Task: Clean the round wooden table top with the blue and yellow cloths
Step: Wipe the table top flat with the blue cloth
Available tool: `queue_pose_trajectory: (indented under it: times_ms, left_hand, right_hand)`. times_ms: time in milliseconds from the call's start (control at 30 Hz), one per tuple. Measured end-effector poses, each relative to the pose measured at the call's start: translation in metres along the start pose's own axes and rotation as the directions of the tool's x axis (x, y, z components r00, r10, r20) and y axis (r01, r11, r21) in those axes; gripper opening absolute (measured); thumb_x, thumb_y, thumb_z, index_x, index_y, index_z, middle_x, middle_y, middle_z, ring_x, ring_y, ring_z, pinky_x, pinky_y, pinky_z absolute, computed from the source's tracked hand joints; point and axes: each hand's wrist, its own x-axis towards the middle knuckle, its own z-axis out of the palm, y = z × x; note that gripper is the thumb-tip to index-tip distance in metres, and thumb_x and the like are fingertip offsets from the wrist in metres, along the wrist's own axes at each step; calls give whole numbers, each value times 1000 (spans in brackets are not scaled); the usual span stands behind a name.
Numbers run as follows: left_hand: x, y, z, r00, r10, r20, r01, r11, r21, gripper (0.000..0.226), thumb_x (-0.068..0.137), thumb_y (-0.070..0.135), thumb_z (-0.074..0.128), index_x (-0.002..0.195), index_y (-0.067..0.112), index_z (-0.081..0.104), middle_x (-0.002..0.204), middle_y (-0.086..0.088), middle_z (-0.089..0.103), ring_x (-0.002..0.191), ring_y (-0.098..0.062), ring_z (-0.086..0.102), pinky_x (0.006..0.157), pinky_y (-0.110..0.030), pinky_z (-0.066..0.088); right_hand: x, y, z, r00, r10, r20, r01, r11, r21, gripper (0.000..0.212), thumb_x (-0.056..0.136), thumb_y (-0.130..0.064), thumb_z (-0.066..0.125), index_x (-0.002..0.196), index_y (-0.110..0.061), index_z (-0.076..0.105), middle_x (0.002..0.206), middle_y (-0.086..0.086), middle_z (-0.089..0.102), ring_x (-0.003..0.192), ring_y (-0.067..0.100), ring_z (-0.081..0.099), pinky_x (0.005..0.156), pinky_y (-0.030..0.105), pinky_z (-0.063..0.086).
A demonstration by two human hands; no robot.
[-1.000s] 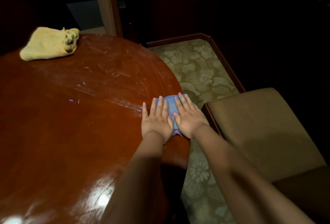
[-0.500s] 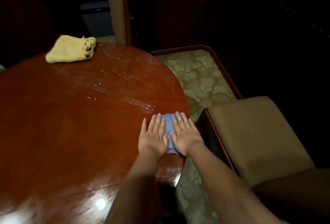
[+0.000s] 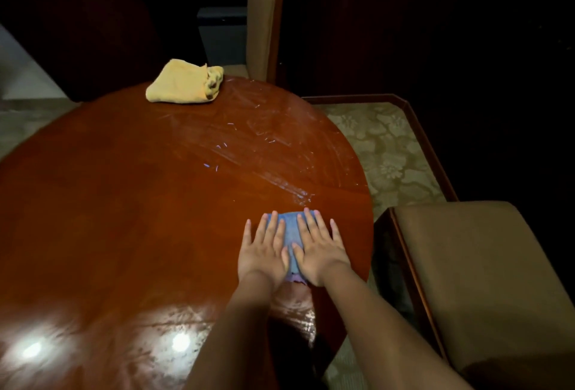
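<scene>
The round wooden table top (image 3: 130, 209) is glossy red-brown, with wet streaks across its far right part. A folded blue cloth (image 3: 291, 234) lies near the table's right edge. My left hand (image 3: 264, 249) and my right hand (image 3: 320, 249) press flat on it side by side, fingers straight, covering most of it. A crumpled yellow cloth (image 3: 183, 83) sits at the table's far edge, away from both hands.
A tan upholstered chair seat (image 3: 485, 280) stands close to the table's right side. Another chair back (image 3: 264, 16) rises behind the far edge. Patterned carpet (image 3: 382, 147) with a wooden border lies to the right. Ceiling lights glare on the near table surface.
Both hands have slid the blue cloth inward from the table's right rim towards me. The view has tilted so more of the far edge and the yellow cloth show.
</scene>
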Motion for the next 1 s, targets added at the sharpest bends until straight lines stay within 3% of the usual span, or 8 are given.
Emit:
queue_pose_trajectory:
  times_ms: [633, 1000]
  left_hand:
    - [188, -47, -48, 980, 163, -113, -154, 985, 81, 59, 100, 38, 5, 148, 13, -17, 157, -6, -21, 145, -24, -18, 115, -52, -11]
    - [148, -53, -36, 985, 148, -88, -147, 989, 18, 59, 100, 39, 4, 147, 13, -18, 156, -6, -22, 144, -23, -20, 116, -50, -11]
  right_hand:
    - [159, 17, -66, 975, 217, -51, -211, 972, 106, 58, 102, -40, 9, 150, -17, -15, 156, 0, -25, 142, 16, -25, 116, 43, -14]
    - [125, 0, -56, 983, 184, -24, -181, 981, 76, 58, 102, -41, 6, 148, -17, -19, 155, 0, -28, 141, 16, -28, 115, 43, -15]
